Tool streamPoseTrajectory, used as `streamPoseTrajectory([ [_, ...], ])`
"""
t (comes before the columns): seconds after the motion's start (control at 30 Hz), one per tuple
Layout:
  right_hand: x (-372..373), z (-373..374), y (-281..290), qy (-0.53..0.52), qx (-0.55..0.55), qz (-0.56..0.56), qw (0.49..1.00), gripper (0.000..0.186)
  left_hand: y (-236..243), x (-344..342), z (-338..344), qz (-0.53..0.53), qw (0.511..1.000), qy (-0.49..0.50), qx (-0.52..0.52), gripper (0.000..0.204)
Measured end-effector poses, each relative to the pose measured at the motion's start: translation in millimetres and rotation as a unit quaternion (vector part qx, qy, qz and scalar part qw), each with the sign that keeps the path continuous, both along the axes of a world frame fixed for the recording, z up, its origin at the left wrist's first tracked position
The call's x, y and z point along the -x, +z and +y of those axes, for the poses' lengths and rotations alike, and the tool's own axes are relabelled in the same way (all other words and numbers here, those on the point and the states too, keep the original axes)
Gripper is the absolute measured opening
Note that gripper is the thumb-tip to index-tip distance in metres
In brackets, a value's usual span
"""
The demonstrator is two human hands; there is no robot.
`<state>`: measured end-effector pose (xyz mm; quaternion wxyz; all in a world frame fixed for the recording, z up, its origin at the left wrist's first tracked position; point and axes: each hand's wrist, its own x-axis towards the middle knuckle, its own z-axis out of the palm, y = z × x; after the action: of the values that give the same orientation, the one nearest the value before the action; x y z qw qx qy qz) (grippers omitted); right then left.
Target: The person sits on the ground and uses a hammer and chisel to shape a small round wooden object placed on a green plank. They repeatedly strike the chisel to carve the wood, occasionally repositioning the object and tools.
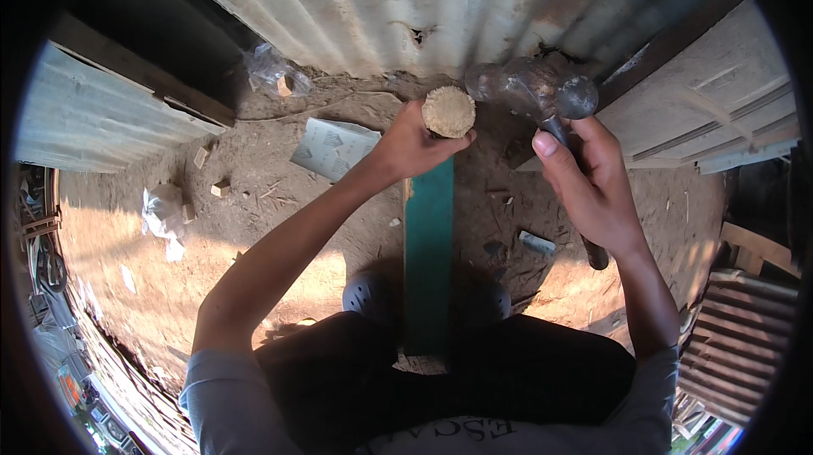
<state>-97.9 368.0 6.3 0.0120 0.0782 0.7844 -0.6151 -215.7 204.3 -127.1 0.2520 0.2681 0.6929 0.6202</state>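
Note:
My left hand (405,148) is wrapped round an upright wooden handle with a round, frayed tan end (449,112); whatever lies below it is hidden. Under that hand, a green board (429,260) runs back between my legs. In my right hand (593,188) is a ball-peen hammer (529,89). Its worn metal head hangs just right of the frayed end, apart from it, and the dark handle slants down past my wrist.
Corrugated metal sheeting (406,10) stands in front, with a pale panel (703,99) at right. On the dirt floor lie a printed sheet (334,148), small wood blocks (221,189), a plastic bag (163,211) and a small packet (537,242). My shoes (366,294) flank the board.

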Motion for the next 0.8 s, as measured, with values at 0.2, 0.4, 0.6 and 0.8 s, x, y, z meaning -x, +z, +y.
streamPoseTrajectory([
  [0.2, -8, 5, 6, -0.004, -0.018, -0.019, 1.000, 0.034, 7, -3, -3, -0.024, 0.998, -0.020, 0.056, 0.030],
  [0.4, -14, 3, -3, -0.001, -0.054, 0.029, 0.998, 0.038, 8, -7, -2, 0.003, 0.998, -0.031, 0.056, 0.032],
  [0.6, -1, -5, -48, 0.025, -0.132, 0.075, 0.988, 0.031, 3, -28, 8, 0.086, 0.994, -0.070, 0.014, 0.044],
  [0.8, 3, -15, -60, 0.039, -0.123, 0.095, 0.987, 0.028, -8, -20, -10, 0.156, 0.983, -0.089, 0.021, 0.053],
])
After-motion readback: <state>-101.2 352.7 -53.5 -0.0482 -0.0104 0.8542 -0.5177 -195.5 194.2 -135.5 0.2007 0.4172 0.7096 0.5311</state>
